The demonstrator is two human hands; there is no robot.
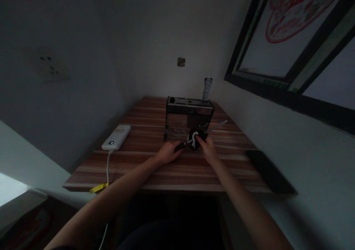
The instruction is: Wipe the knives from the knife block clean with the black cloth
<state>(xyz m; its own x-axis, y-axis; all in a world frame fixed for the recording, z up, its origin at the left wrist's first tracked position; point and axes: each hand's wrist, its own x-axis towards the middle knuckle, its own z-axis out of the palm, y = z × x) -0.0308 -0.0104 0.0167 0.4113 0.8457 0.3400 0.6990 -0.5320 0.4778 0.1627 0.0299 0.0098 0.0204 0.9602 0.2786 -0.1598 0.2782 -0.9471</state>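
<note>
My left hand [168, 152] is closed around the black handle [181, 146] of a long, thin knife. The knife's pale blade [217, 126] points away to the right, and its middle is covered by a black cloth with white trim [192, 136]. My right hand [208, 148] presses this bunched cloth against the blade, its fingers closed. Just behind both hands stands a knife block [190, 108] with a dark slotted top and a see-through front. A patterned silver handle [207, 89] sticks up from its right end.
The striped wooden table [155, 176] sits in a corner between walls. On its left lies a white power bank [116, 137] with a white cable [108, 168] carrying a yellow tag [97, 188]. A dark flat object [270, 172] lies along the right edge. The light is dim.
</note>
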